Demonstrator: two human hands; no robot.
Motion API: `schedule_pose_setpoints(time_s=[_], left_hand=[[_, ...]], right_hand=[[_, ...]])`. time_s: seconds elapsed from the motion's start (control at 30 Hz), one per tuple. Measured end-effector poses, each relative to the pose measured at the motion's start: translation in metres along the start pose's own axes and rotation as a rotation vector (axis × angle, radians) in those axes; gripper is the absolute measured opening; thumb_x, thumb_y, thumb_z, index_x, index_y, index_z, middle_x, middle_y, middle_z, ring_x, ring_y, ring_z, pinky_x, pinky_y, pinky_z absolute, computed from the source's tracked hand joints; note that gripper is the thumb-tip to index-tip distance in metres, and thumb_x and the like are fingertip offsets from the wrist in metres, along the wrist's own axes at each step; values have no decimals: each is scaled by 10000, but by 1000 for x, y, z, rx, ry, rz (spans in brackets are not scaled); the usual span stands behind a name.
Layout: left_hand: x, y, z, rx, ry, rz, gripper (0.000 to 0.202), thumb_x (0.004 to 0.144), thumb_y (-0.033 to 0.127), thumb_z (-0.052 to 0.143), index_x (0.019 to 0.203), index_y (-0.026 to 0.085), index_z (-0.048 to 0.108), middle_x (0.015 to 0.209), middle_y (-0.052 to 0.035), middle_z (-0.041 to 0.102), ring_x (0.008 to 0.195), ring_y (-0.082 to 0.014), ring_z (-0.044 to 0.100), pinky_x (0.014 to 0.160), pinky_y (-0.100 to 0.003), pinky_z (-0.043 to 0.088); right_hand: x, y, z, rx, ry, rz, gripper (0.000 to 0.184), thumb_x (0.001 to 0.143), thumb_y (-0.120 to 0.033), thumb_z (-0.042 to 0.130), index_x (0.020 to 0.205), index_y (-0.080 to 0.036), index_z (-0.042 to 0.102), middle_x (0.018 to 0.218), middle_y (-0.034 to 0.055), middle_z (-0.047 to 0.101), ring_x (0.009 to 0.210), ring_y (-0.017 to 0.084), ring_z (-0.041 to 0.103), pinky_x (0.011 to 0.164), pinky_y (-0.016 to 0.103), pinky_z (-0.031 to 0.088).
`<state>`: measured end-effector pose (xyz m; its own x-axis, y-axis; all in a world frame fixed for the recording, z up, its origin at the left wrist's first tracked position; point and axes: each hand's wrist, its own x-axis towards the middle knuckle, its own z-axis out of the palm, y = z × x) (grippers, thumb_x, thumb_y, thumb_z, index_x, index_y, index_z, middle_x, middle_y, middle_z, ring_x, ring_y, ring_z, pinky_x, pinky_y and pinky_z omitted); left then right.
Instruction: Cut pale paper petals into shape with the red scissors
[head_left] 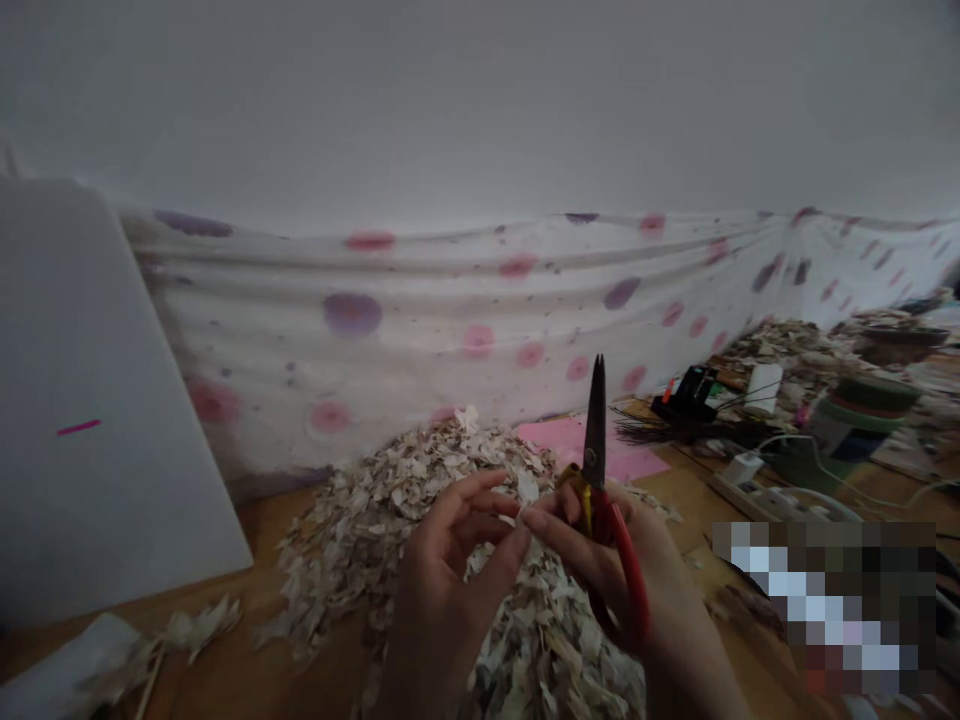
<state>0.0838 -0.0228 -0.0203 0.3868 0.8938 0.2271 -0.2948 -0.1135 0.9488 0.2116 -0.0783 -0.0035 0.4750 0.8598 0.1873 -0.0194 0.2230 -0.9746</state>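
Observation:
My right hand (637,545) holds a pair of scissors (595,435) with a red handle and dark blades. The blades point straight up and look closed; a yellow part shows by the pivot. With thumb and forefinger, that same hand meets the fingertips of my left hand (461,570). Between them is a small pale flake (523,512), mostly hidden by the fingers. My left thumb and a finger close on it, while its other fingers curl loosely. Below and behind both hands spreads a large heap of pale, dry, petal-like flakes (405,490).
A white board (97,400) leans at left. Behind the heap hangs a dotted plastic sheet (427,330) along the wall. Pink paper (630,455), a black holder (686,395), a green tub (847,430) and a power strip (765,500) with cables lie to the right.

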Motion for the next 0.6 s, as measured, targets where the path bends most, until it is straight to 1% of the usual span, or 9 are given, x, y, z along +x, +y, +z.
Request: schedule_pose_setpoints(time_s=[0.07,0.13,0.17,0.23,0.3,0.37,0.47,0.53,0.6], left_hand=[[1,3,1,-48,16,-25,344,725,287,794,1054,230,713,916,-31,701,743,-131,680,686,-208,550],[3,4,1,-79,14,-23,321,717,267,796,1024,220,718,865,-21,701,761,-136,685,700,-206,545],[5,4,1,-81,12,-12,321,713,262,797,1021,216,717,841,-16,698,763,-137,684,695,-203,541],[9,2,-1,-77,26,12,313,709,264,797,1004,211,706,814,-7,690,755,-133,680,672,-192,533],[12,1,-3,-91,67,29,248,708,282,800,907,204,674,808,1,686,744,-127,674,665,-188,530],[14,0,-6,-115,121,57,229,718,304,797,768,197,600,801,2,686,733,-125,667,682,-200,538],[18,-2,-11,-129,135,148,314,737,316,788,629,190,521,792,-10,705,708,-127,667,672,-211,547],[20,-3,-15,-139,124,200,281,740,292,784,603,185,564,810,-21,731,728,-138,690,677,-212,558],[21,-4,-18,-146,142,216,181,731,271,788,640,186,656,827,-27,754,754,-151,715,698,-216,573]], right_hand=[[0,-1,1,-23,-7,-4,507,601,-469,896,604,-207,461,526,-53,518,430,60,336,398,193,281],[1,3,1,-31,6,-50,482,700,-549,817,627,-207,485,489,-69,436,416,62,305,387,198,245],[3,7,0,-12,18,-88,476,750,-596,759,657,-210,496,497,-67,425,418,70,316,387,201,246],[10,18,-3,59,47,-155,490,796,-686,656,740,-224,506,568,-41,492,434,92,370,389,213,291],[20,29,-8,126,67,-203,568,728,-794,624,773,-243,493,662,-6,570,457,122,442,400,247,374],[30,39,-12,139,69,-224,653,615,-879,621,759,-252,504,702,22,600,507,168,525,439,302,458],[39,46,-15,116,61,-210,576,647,-827,633,754,-267,549,739,57,613,677,255,628,557,380,541],[38,48,-12,105,60,-209,472,689,-731,664,770,-273,582,755,69,618,750,285,643,618,411,560],[32,51,-8,92,51,-224,412,688,-656,708,817,-277,612,804,73,630,801,294,642,670,422,572]])
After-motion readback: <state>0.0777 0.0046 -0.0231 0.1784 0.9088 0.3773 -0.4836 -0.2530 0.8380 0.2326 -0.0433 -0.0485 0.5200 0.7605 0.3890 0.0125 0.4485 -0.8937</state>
